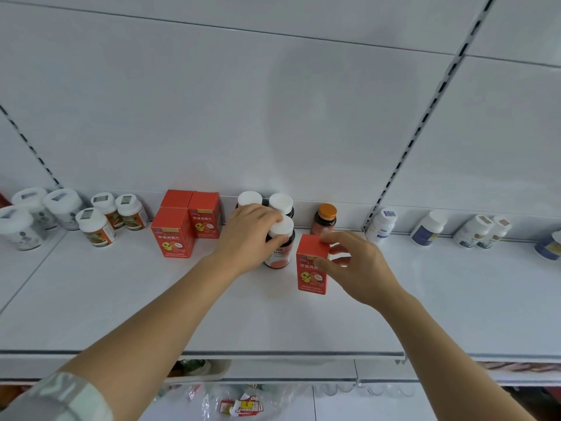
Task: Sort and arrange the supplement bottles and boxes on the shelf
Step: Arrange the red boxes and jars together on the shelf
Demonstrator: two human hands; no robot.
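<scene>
your left hand (247, 235) hides most of the front bottle (280, 244); the box (312, 264) label sits partly behind your right hand (355, 262); far-right jar (549, 246) is cropped.

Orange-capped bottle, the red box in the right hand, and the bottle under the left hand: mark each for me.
Orange-capped bottle (324, 220), head view, on its dark body below the cap.
Red box (311, 270), head view, on its front face.
White-capped bottle (281, 228), head view, on its white cap.
</scene>
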